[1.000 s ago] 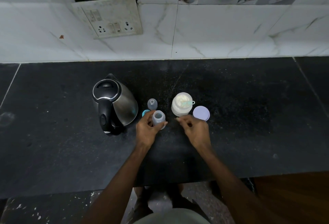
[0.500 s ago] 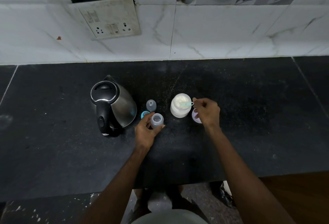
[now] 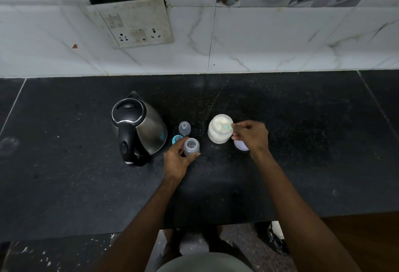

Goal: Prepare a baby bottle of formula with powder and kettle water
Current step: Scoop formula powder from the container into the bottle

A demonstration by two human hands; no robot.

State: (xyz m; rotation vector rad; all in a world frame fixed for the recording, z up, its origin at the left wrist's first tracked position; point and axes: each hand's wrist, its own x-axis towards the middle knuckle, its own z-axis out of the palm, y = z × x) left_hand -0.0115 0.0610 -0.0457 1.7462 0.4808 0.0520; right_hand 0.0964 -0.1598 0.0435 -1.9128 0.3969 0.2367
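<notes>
Two hands work on the black counter (image 3: 302, 142). The left hand (image 3: 176, 161) curls its fingers round the small clear baby bottle (image 3: 191, 146), which stands straight up with its open mouth to the top, just beside the steel kettle (image 3: 140, 129). The right hand (image 3: 251, 134) pinches the handle of a pale green scoop (image 3: 226, 128) that lies across the open powder jar (image 3: 220, 129), pointing left into it. A bottle cap (image 3: 184, 128) and a blue ring (image 3: 177, 139) sit behind the bottle. The jar's lid (image 3: 240, 145) lies under the right hand.

Black counter (image 3: 302, 142): kettle (image 3: 142, 129), bottle (image 3: 191, 146), seemingly powder jar (image 3: 219, 130)
</notes>
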